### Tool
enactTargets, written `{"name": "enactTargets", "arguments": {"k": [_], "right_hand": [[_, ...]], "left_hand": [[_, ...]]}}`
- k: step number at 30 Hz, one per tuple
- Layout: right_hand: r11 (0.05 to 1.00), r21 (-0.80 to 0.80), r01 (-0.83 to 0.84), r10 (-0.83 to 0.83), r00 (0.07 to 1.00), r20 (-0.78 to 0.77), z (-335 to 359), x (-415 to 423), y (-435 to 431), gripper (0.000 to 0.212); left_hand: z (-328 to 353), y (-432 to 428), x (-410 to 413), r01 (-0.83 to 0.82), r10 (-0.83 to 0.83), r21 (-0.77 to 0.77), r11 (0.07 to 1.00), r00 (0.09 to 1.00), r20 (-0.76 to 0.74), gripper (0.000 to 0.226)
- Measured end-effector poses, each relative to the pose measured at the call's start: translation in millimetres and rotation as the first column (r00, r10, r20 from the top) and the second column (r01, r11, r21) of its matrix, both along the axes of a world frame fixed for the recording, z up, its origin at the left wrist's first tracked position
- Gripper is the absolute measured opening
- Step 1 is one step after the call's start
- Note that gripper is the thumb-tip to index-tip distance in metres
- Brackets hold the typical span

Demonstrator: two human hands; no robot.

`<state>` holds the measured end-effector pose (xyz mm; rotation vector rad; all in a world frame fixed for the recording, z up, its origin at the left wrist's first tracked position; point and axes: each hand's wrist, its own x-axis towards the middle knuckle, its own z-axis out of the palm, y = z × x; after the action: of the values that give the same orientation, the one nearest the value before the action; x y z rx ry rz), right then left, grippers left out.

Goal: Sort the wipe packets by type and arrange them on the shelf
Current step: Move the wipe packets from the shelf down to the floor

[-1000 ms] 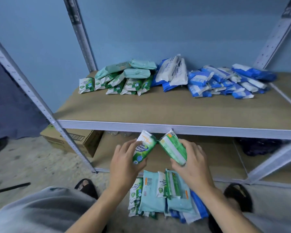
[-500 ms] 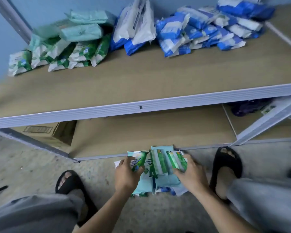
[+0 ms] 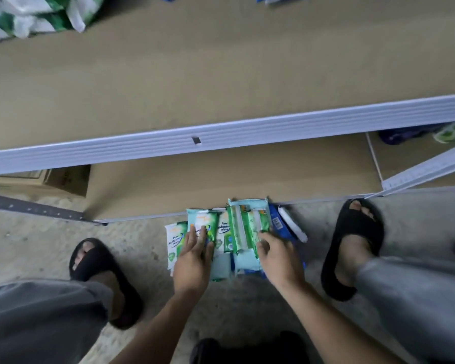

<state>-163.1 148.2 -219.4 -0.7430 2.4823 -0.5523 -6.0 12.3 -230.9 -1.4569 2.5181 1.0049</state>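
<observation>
- Since the earlier frames the view has tipped further down: the sorted piles on the upper shelf board (image 3: 221, 61) have slid almost out of sight, with only a blurred green-and-white cluster (image 3: 34, 14) left at the top left corner and slivers of blue packets at the top edge.
- A second ago each hand held a green packet raised in front of the shelf rail; now both hands are down on the floor pile (image 3: 231, 232), which lies on the concrete floor (image 3: 37, 232) just in front of the lower shelf board (image 3: 221, 179).
- Left hand (image 3: 193, 258): fingers laid flat and close together over a green pine antibacterial wipes packet (image 3: 204, 224); whether it grips the packet or only presses on it cannot be told.
- Right hand (image 3: 279, 254): fingers curled at the lower end of the green striped packets (image 3: 243, 227), touching them; a firm hold cannot be confirmed.
- The pile also shows pale teal packets (image 3: 247, 261) beneath and a blue packet (image 3: 279, 224) at its right edge, beside a white-edged one.
- A black sandal (image 3: 352, 245) stands to the right of the pile, another black sandal (image 3: 100, 274) to the left, with grey trouser legs below.
- A cardboard box (image 3: 63, 179) sits under the shelf at left.
</observation>
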Motion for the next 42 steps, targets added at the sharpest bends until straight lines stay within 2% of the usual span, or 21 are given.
{"name": "enactTargets", "arguments": {"k": [4,9,11,15,21,25,29,32,36,39,42], "right_hand": [[0.998,0.063,-0.023,0.022,0.999,0.023,6.1,-1.6,-0.7,0.03],[0.967,0.147,-0.207,0.174,0.962,0.212,18.8,-19.0,1.7,0.043],[0.951,0.187,-0.244,0.205,0.956,0.209,27.8,-22.9,3.2,0.04],[0.953,0.179,-0.245,0.22,0.964,0.151,56.1,-16.4,4.0,0.037],[0.967,0.083,-0.242,0.242,0.97,0.008,119.4,-15.0,8.8,0.035],[0.959,-0.02,-0.284,0.279,0.951,-0.133,171.1,-22.5,14.8,0.042],[0.955,-0.03,-0.295,0.283,0.938,-0.2,228.5,-31.5,25.4,0.049],[0.954,-0.106,-0.282,0.246,0.933,-0.265,264.2,-44.0,31.6,0.047],[0.949,-0.196,-0.247,0.168,0.922,-0.35,305.3,-64.4,32.3,0.041],[0.945,-0.235,-0.226,0.119,0.911,-0.394,330.6,-81.9,28.8,0.039],[0.941,-0.273,-0.199,0.079,0.915,-0.394,342.8,-102.4,22.3,0.039]], "left_hand": [[-2.0,-3.4,-5.9,-0.013,0.013,0.037,0.999,1.0,0.002,0.052],[7.9,-9.0,-4.0,0.007,-0.014,0.105,0.994,0.998,0.064,0.056],[19.1,-10.0,-3.4,0.042,-0.051,0.097,0.994,0.994,0.092,0.055],[50.4,-6.1,-5.8,0.138,-0.139,0.024,0.99,0.988,0.07,0.042],[98.5,6.5,-14.3,0.268,-0.264,-0.056,0.962,0.962,0.065,0.051],[142.7,11.5,-24.9,0.343,-0.352,-0.203,0.917,0.936,-0.006,0.049],[194.1,13.2,-40.1,0.402,-0.452,-0.358,0.843,0.889,-0.065,0.047],[235.8,14.0,-54.0,0.396,-0.512,-0.508,0.765,0.852,-0.108,0.046],[282.9,10.5,-73.6,0.353,-0.571,-0.618,0.702,0.797,-0.194,0.044],[306.9,1.9,-89.8,0.319,-0.594,-0.669,0.671,0.772,-0.228,0.038],[323.2,-11.9,-107.7,0.289,-0.573,-0.675,0.678,0.784,-0.24,0.037]]}}
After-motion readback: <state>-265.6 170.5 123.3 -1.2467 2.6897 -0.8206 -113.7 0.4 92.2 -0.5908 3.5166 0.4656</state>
